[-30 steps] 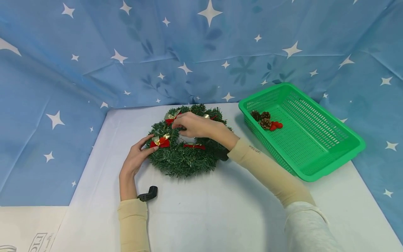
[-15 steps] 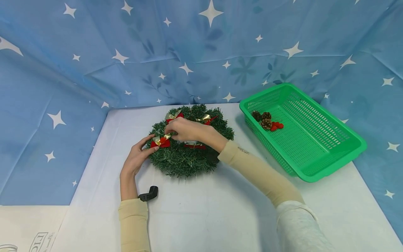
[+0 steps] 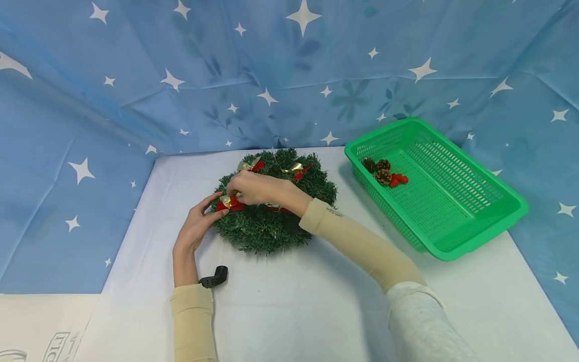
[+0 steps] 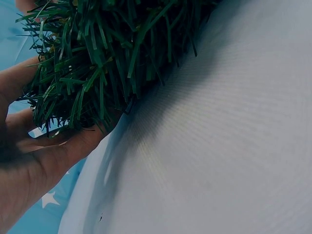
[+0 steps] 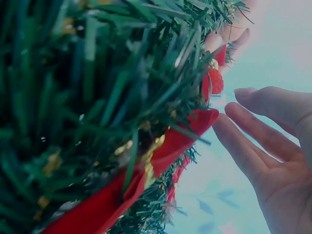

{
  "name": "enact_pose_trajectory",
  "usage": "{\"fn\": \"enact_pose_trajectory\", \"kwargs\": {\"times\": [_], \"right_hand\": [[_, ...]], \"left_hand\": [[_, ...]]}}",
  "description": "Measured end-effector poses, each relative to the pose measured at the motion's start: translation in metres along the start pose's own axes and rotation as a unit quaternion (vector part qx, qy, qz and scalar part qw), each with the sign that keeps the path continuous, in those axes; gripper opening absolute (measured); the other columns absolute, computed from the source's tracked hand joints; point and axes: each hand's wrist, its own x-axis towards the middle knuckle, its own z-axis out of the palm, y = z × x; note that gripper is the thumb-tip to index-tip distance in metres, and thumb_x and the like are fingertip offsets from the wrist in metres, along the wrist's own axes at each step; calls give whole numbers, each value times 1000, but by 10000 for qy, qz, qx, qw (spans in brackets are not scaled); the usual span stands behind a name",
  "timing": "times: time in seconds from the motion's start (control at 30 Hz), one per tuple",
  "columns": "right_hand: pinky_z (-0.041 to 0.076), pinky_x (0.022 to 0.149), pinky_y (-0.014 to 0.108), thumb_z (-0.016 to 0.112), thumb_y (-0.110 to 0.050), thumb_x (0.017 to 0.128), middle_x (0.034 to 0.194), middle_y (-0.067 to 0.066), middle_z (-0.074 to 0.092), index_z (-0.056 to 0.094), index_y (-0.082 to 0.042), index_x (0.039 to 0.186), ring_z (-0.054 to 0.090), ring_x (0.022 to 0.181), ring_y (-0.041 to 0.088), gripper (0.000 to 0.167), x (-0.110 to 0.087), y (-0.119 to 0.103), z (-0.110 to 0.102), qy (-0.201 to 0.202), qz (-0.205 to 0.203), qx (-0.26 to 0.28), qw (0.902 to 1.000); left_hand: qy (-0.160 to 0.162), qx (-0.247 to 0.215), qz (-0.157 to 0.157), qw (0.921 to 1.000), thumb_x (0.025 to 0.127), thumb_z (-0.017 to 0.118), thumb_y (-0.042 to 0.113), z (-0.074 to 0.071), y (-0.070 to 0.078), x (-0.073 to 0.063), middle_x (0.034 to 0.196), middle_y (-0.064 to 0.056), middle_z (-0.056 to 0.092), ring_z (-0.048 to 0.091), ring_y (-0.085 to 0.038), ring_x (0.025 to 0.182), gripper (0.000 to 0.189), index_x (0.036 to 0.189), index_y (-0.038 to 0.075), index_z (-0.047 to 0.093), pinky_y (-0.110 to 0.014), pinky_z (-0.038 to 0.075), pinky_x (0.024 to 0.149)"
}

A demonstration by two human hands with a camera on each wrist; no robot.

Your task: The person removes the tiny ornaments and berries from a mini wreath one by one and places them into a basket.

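A green tinsel wreath [image 3: 262, 231] with red and gold bows lies on the white table. My left hand [image 3: 195, 226] grips its left edge, thumb beside a red bow [image 3: 224, 205] with a gold centre. In the left wrist view the fingers of that hand [image 4: 44, 151] curl about the rim. My right hand [image 3: 258, 188] reaches across the wreath to the same bow. Seen from the right wrist, the fingers of that hand [image 5: 273, 136] are nearly straight, tips right by a red berry [image 5: 216, 81] and a red ribbon tip [image 5: 207, 119], with nothing visible between them.
To the right stands a green basket [image 3: 479, 229] with pinecones [image 3: 383, 176] and red berries [image 3: 398, 179] in its left corner. Other bows sit at the wreath's back, one on the left [image 3: 251, 165] and one on the right [image 3: 298, 171]. A blue starry cloth [image 3: 289, 120] hangs behind.
My right hand has moved left and slightly down from the wreath's centre to the left bow, now covering part of it. The left hand keeps its grip on the edge.
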Motion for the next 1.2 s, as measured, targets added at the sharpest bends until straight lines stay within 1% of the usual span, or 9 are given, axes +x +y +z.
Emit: {"fn": "enact_pose_trajectory", "kwargs": {"times": [0.23, 0.3, 0.4, 0.53, 0.73, 0.8, 1.0, 1.07, 1.2], "right_hand": [[54, 99, 30, 59, 5, 99, 125, 12, 72, 75, -4, 123, 69, 115, 22, 30, 10, 0, 4, -70, -91, -134, 9998], [54, 94, 26, 57, 7, 100, 123, 12, 73, 76, -4, 121, 71, 109, 20, 30, 13, 1, 5, -90, -97, -135, 9998], [54, 89, 26, 56, 7, 100, 123, 12, 74, 77, -5, 119, 72, 102, 19, 31, 16, 1, 6, -152, -78, -147, 9997], [54, 85, 24, 56, 9, 99, 122, 12, 74, 78, -5, 117, 72, 99, 18, 32, 18, 0, 8, -214, -35, -153, 9996], [44, 67, 24, 57, 7, 100, 96, 10, 75, 80, -5, 99, 61, 72, 16, 27, 20, -1, 11, -312, -53, -326, 9990], [47, 68, 23, 58, 6, 100, 98, 9, 76, 81, -5, 100, 65, 75, 15, 25, 20, -2, 11, -322, -38, -391, 9987], [56, 81, 24, 60, 5, 101, 111, 10, 76, 81, -6, 105, 72, 95, 18, 24, 21, -5, 11, -392, 72, -496, 9980], [56, 81, 25, 60, 4, 101, 109, 10, 76, 81, -7, 104, 72, 94, 18, 24, 20, -5, 11, -395, 53, -534, 9978], [55, 78, 25, 60, 5, 100, 107, 9, 75, 81, -7, 102, 70, 90, 18, 23, 16, -5, 9, -314, 43, -515, 9982]], "left_hand": [[14, 19, -29, 10000, 102, 66, 25, 0, -1, 3, 171, -9, 20, 62, -7, 98, 68, 163, 24, 34, -26, 48, 75], [19, 49, -29, 10000, 102, 66, 26, 0, -1, 3, 171, -9, 19, 62, -8, 98, 68, 162, 24, 34, -26, 48, 75], [22, 63, -4, 10000, 102, 67, 29, 1, 1, 2, 172, -8, 17, 63, -18, 110, 69, 162, 25, 35, -24, 48, 83], [20, 73, 24, 10000, 101, 68, 32, 2, 1, 2, 172, -8, 14, 56, -32, 129, 70, 162, 25, 35, -24, 47, 92], [12, 81, 6, 10000, 101, 68, 33, 2, 2, 2, 172, -8, 14, 55, -33, 128, 70, 162, 25, 35, -26, 47, 89], [23, 71, -5, 10000, 101, 69, 33, 2, 2, 1, 172, -8, 13, 54, -34, 130, 71, 162, 25, 35, -31, 46, 94], [0, -21, -11, 10000, 101, 68, 30, 1, 2, 0, 173, -9, 10, 50, -39, 138, 71, 163, 24, 34, -49, 40, 111], [-6, -30, -28, 10000, 101, 68, 29, 1, 1, -1, 173, -9, 11, 51, -39, 137, 71, 163, 24, 33, -48, 41, 110], [13, 46, -61, 10000, 102, 66, 28, 1, 1, -1, 172, -9, 14, 54, -36, 133, 69, 163, 25, 34, -34, 47, 99]]}}
